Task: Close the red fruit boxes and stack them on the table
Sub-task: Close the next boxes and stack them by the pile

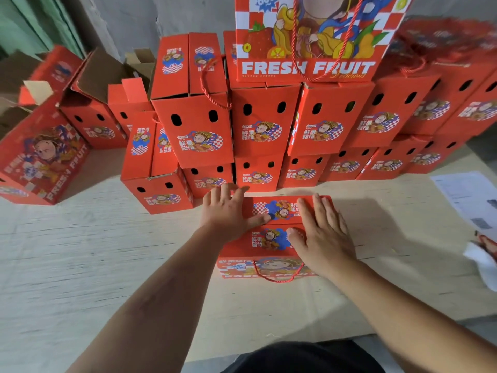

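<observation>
Pressing flat, the left hand [228, 208] and right hand [321, 232] hold down the flaps of one red cardboard fruit box [271, 238] on the pale wooden table [94, 251], fingers spread. Many closed boxes [269, 125] stand stacked behind; open boxes [91, 103] wait.

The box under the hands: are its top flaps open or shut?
Shut: both flaps lie flat on the box, pressed by the left hand and right hand.

Your table [80, 251] is pale, wood-grained board. At its centre sits one closed red box [271, 238]. From ten to two o'clock, a row of red boxes [304, 170] stands on it, bearing more on top. At nine lies a tipped box [43, 162]. At three rest printed sheets [468, 197].
</observation>
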